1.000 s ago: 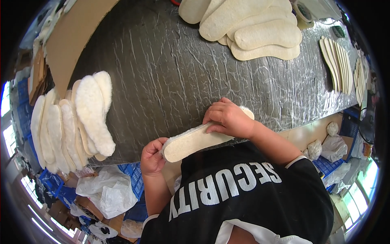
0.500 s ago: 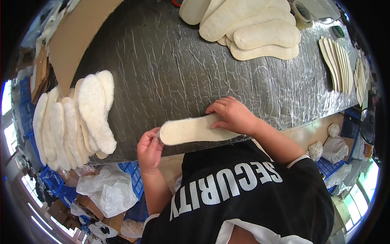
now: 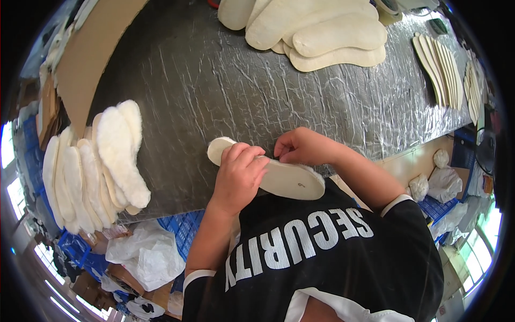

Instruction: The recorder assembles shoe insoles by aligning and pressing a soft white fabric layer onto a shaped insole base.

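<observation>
Both hands worked one pale insole (image 3: 284,180) at the near edge of the tabletop (image 3: 225,80), which was covered w/ crinkled grey film. Left hand (image 3: 240,173) lay curled over the insole's left half, fingers bent down onto it, pressing more than clamping; right hand (image 3: 303,146) pinched its far edge betw. thumb and fingertips. The insole's right end stuck out past the tabletop edge, over the person's black shirt (image 3: 322,252), so approx. half of it had no support. Risks, as I judged them: if either grip slackened, that overhanging end could tip and slide off toward the lap or floor; uneven pressing could leave the layers misaligned or crease the thin sheet. To the left a fan of fleecy insoles (image 3: 115,153) sat right at the edge too, a few already overhanging, so an elbow bump could knock them down onto the white bags (image 3: 147,255) below. The flat stack (image 3: 322,29) far right looked safe, well apart from the hands.
</observation>
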`<move>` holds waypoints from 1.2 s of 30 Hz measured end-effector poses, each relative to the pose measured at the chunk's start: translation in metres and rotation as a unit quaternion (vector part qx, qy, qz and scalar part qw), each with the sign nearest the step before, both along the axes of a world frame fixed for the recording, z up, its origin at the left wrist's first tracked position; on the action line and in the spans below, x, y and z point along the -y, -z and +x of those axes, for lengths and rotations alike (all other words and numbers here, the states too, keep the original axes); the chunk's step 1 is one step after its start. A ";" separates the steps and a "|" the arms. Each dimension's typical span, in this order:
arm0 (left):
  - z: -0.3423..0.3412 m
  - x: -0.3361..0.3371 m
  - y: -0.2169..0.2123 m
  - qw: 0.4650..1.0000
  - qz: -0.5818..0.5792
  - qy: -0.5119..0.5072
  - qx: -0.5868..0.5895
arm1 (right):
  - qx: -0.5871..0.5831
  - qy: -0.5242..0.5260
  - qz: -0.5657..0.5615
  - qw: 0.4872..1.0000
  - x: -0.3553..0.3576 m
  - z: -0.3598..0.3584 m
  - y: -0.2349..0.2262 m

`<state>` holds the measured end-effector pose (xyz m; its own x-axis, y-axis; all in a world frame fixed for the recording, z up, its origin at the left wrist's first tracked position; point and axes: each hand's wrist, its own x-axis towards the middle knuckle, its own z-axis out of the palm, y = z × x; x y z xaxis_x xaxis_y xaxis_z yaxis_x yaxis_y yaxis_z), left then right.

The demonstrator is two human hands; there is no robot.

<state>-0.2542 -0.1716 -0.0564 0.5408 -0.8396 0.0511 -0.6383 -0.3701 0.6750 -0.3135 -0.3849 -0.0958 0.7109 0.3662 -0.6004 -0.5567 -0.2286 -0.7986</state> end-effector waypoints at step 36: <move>-0.014 0.004 -0.003 0.995 0.045 0.084 -0.011 | 0.075 -0.216 -0.100 0.968 -0.013 0.013 0.000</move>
